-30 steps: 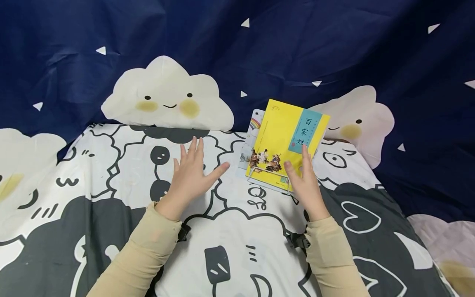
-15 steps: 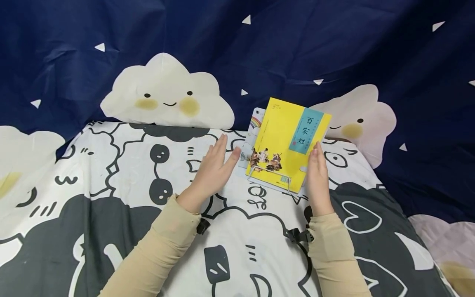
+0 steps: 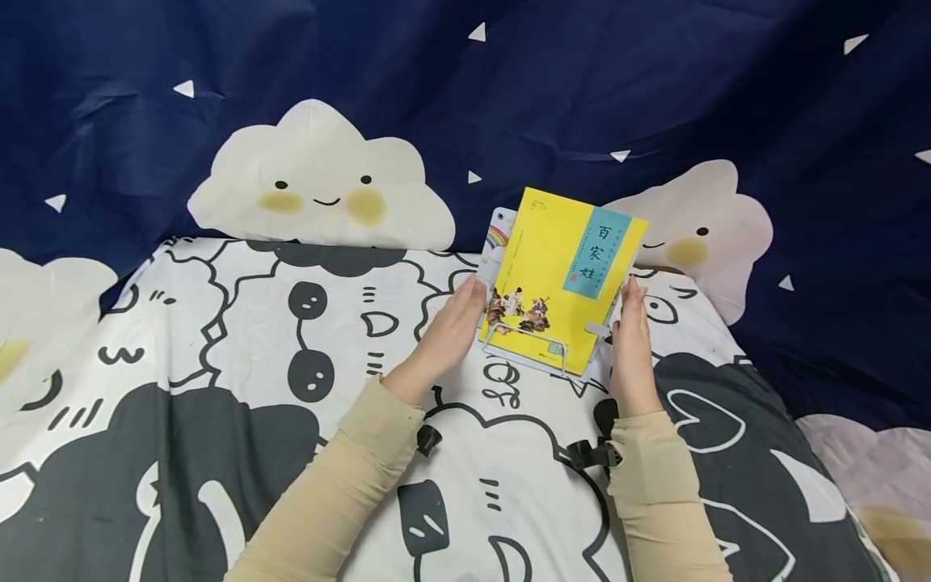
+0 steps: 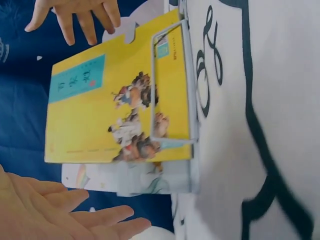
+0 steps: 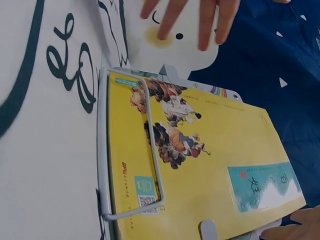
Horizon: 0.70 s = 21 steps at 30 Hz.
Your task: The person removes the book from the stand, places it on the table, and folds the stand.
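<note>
A yellow book (image 3: 553, 275) with a blue title strip and small painted figures leans on a pale book stand (image 3: 499, 218) printed with a rainbow. A wire bar (image 4: 170, 80) crosses its lower front, and a small pale clip (image 5: 208, 230) overlaps its side edge. My left hand (image 3: 452, 331) is beside the stand's left edge, fingers extended, a gap showing in the left wrist view. On the other side, my right hand (image 3: 631, 347) stands with straight fingers close to the book's right edge. Neither hand grips anything.
The stand sits on a black-and-white patterned cloth (image 3: 465, 453) with cartoon drawings. Behind it hangs a dark blue curtain (image 3: 553, 89) with white triangles. Cloud shapes (image 3: 327, 186) show along the back. A dark strap (image 3: 592, 454) is on the right wrist.
My left hand has moved right, up to the stand's left side. My right hand has shifted from in front of the book to beside its right edge. The book has stayed in place.
</note>
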### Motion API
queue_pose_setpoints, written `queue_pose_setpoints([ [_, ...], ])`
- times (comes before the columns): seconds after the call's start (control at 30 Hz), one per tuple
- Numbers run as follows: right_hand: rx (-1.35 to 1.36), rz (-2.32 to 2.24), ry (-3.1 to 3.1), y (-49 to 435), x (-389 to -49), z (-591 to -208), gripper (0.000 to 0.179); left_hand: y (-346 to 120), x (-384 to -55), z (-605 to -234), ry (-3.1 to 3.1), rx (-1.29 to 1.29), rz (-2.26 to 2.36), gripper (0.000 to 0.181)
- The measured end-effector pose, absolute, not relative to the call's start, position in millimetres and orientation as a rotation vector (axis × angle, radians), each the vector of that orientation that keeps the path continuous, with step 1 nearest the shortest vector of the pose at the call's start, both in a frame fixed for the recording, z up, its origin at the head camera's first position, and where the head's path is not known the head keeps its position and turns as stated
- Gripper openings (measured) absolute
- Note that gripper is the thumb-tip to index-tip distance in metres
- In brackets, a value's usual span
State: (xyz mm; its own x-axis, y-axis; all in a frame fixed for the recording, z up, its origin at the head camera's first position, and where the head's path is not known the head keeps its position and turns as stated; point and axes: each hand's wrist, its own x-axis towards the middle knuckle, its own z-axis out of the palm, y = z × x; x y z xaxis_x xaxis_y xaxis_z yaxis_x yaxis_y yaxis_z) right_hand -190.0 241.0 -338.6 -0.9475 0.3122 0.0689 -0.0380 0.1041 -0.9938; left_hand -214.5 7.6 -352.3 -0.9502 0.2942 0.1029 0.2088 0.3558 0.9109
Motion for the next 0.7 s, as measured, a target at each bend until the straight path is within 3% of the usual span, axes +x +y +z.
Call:
queue_pose_setpoints([
  [0.43, -0.297, 2.017, -2.246, 251.7, -190.4, -337.3, 0.079, 25.0, -236.5, -363.3, 2.332, 0.421, 1.798, 0.129],
  [0.7, -0.308, 2.022, -2.259, 253.4, -189.0, -335.9, 0.076, 32.5, -241.1, -369.2, 2.271, 0.429, 1.817, 0.125],
])
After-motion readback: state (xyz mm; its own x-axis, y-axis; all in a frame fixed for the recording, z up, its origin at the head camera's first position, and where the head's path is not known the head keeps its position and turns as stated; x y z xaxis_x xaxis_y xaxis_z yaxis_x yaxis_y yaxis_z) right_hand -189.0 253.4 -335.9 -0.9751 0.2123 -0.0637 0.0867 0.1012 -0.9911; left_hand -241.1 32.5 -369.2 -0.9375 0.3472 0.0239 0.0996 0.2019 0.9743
